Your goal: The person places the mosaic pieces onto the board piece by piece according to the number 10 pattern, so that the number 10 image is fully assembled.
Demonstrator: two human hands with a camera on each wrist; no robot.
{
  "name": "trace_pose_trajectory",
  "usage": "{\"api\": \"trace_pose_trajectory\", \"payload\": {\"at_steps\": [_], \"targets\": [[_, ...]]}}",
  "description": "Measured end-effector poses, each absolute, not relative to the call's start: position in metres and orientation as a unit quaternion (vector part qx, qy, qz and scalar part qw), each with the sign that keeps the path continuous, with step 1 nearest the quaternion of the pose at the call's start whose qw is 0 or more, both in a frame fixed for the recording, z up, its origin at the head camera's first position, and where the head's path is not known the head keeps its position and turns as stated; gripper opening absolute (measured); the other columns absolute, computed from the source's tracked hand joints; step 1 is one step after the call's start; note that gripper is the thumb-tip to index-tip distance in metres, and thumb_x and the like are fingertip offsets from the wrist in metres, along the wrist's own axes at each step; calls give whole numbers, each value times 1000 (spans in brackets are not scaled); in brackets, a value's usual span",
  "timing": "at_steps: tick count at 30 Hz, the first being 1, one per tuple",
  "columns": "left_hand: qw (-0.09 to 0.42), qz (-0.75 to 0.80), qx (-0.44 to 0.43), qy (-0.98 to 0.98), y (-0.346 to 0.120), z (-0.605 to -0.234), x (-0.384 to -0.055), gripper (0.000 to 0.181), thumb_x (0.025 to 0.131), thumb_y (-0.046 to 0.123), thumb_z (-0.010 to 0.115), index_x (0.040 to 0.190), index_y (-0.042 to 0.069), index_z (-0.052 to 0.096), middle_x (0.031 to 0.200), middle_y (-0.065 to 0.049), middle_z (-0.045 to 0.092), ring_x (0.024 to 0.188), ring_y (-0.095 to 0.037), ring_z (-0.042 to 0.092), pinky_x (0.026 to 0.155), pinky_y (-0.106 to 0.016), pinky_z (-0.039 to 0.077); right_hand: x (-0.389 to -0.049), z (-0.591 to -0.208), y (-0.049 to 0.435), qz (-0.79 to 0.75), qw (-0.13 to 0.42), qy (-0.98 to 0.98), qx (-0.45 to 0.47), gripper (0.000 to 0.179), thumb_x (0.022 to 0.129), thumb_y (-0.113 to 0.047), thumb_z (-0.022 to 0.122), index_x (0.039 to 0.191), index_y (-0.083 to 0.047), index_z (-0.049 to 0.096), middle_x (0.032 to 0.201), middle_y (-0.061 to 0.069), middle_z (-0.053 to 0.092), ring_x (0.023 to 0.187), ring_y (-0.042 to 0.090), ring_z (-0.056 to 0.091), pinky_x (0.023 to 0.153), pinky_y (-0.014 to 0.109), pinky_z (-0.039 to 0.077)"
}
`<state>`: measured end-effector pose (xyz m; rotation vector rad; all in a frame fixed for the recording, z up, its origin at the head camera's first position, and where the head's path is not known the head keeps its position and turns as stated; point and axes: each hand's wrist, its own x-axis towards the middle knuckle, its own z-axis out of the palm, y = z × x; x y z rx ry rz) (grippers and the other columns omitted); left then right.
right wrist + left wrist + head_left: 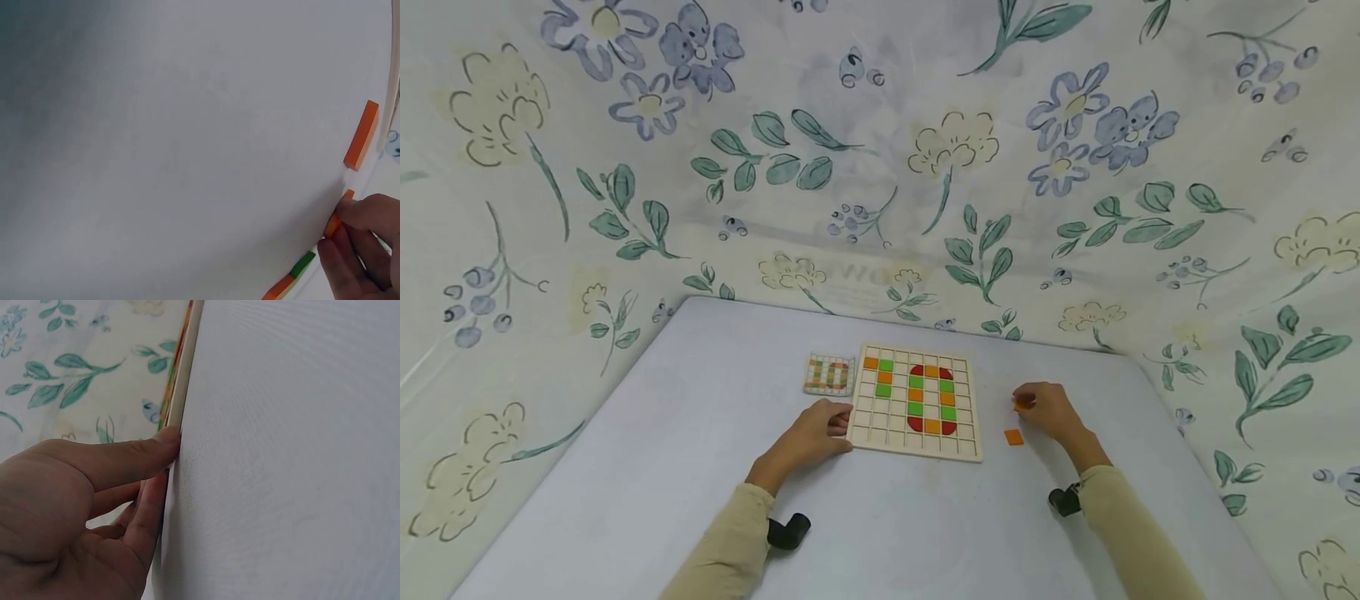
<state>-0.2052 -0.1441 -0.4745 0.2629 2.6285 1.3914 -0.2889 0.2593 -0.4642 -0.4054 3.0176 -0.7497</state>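
A wooden grid board (868, 425) lies on the table, with orange, green and red tiles set in some of its squares. My left hand (808, 432) grips the board's near left corner, thumb and bent fingers against its edge; the left wrist view shows the thumb (144, 456) touching the rim. To the right of the board, my right hand (1051, 410) pinches an orange tile (333, 225) between thumb and fingers. Another orange tile (1014, 437) lies on the table just nearer than that hand.
A small pattern card (829, 374) with a coloured grid lies left of the board. In the right wrist view, a green tile (303, 264) and an orange tile (279, 289) show beyond the fingers. Flowered cloth (880, 192) rises behind the white table (647, 442).
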Motion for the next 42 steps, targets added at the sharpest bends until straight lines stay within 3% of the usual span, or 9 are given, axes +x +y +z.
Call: {"api": "trace_pose_trajectory", "payload": {"at_steps": [11,19,25,35,42], "targets": [[83,462,90,878,-147,-473,-205,62,76,-9,78,132,-10,52,102,-8,51,96,-19,57,84,-22,56,-287,-450,197,-275,2,950,-151,29,84,-5,73,112,2,70,106,12,69,96,25,62,88,41,57],[81,468,86,876,-148,-474,-205,63,76,-9,78,133,-9,53,101,-7,51,95,-17,57,84,-20,55,-282,-449,123,-282,15,927,-247,24,86,-8,74,109,-2,74,101,4,70,91,18,63,82,32,58],[86,469,92,874,-147,-475,-206,62,76,-9,78,133,-10,52,103,-8,51,97,-19,58,84,-22,56,-278,-451,81,-265,25,912,-312,23,87,-9,73,108,-1,73,102,6,71,90,17,64,80,28,57],[93,478,90,869,-146,-478,-208,62,76,-8,78,132,-11,52,103,-8,51,96,-18,58,84,-21,56,-276,-455,54,-253,48,917,-306,27,85,-7,74,112,-3,73,104,4,70,91,14,60,86,27,55],[93,477,86,870,-145,-476,-209,61,76,-9,78,131,-11,52,103,-9,52,96,-18,58,83,-21,56,-278,-455,51,-244,36,915,-318,27,85,-7,74,112,-3,73,103,3,71,90,12,61,84,26,55]]}}
